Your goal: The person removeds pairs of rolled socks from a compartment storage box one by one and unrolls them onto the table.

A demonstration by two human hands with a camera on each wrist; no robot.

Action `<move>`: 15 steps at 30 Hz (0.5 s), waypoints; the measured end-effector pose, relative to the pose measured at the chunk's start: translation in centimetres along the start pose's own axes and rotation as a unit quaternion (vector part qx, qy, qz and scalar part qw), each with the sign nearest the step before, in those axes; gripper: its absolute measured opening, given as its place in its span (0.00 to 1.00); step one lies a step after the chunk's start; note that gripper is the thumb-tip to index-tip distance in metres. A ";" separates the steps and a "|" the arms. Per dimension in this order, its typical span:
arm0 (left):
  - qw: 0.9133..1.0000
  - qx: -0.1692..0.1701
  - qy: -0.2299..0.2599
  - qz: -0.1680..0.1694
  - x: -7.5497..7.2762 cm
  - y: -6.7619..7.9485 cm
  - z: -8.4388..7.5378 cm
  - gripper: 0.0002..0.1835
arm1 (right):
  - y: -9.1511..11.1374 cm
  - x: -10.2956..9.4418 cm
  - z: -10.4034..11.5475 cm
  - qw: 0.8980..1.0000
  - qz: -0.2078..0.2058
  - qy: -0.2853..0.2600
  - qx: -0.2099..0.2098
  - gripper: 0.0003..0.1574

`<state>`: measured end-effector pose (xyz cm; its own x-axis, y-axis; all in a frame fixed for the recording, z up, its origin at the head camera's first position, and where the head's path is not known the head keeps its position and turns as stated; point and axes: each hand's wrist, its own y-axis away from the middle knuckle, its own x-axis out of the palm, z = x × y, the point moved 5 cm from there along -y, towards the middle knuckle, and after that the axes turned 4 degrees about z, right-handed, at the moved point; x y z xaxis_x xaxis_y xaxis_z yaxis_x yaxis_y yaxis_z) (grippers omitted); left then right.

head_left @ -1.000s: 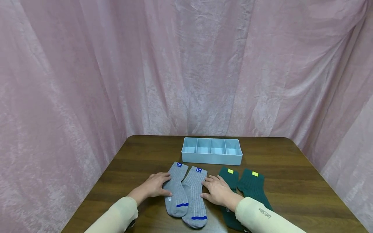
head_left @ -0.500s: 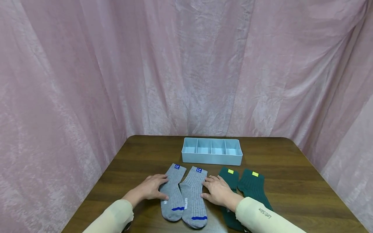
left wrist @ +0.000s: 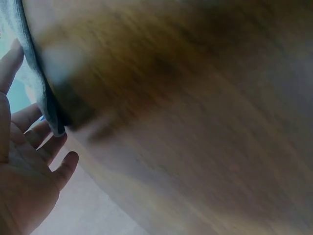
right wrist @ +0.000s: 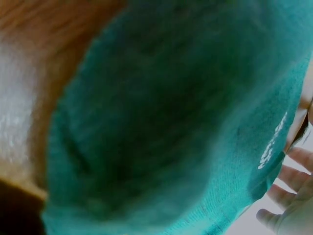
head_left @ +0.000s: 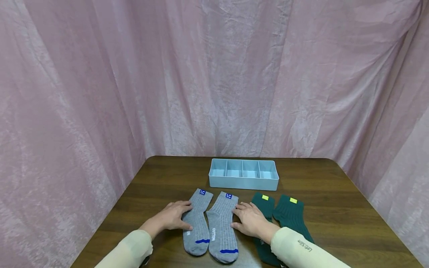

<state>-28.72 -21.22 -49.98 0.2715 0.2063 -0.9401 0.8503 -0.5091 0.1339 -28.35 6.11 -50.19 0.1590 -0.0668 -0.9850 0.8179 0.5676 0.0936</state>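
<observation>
Two grey socks lie side by side in the head view, each with a blue logo at the cuff and a blue stripe near the toe. On the outer edge of the left grey sock (head_left: 197, 232) rest the fingertips and thumb of my left hand (head_left: 171, 217), fingers relaxed. My right hand (head_left: 251, 219), spread and palm down, touches the outer edge of the right grey sock (head_left: 223, 227). In the left wrist view, the left hand (left wrist: 29, 171) has its fingers along the grey sock's edge (left wrist: 41, 93). The right wrist view shows loosely extended fingers (right wrist: 293, 178).
A pair of dark green socks (head_left: 291, 214) with yellow labels lies right of the grey pair, partly under the right forearm. Behind stands a light blue box (head_left: 244, 182) with several compartments. Everything is on a brown wooden table (head_left: 338, 208) before a pink curtain (head_left: 234, 82).
My left hand has slid the left grey sock left and slightly towards me, off the right one, uncovering its COTTON lettering. The right hand has stayed in place.
</observation>
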 end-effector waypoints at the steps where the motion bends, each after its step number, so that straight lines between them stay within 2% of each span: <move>1: 1.000 0.000 -0.001 -0.001 0.0 -0.1 0.0 0.42 | 0.1 0.0 0.0 1.000 -0.002 -0.002 -0.001 0.35; 5: 1.000 -0.004 0.001 -0.010 -0.3 -0.6 -0.1 0.41 | 0.4 -0.5 -0.6 0.999 -0.029 -0.021 -0.007 0.35; 8: 0.999 -0.016 0.004 -0.030 -0.7 -1.1 0.0 0.40 | 0.9 -1.2 -1.5 0.997 -0.059 -0.043 -0.013 0.35; 11: 0.997 -0.038 0.002 -0.067 -1.4 -1.6 0.4 0.36 | 1.5 -2.2 -3.1 0.995 -0.088 -0.051 -0.005 0.34; 15: 0.989 -0.078 -0.017 -0.125 -3.1 -2.4 1.2 0.34 | 2.6 -4.0 -6.0 0.991 -0.127 -0.047 0.019 0.34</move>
<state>-32.14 -21.64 -47.79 0.0314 0.2788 -0.9598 0.9486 -0.3110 -0.0593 -30.20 12.81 -46.88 -0.0063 -0.2803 -0.9599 0.8583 0.4910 -0.1491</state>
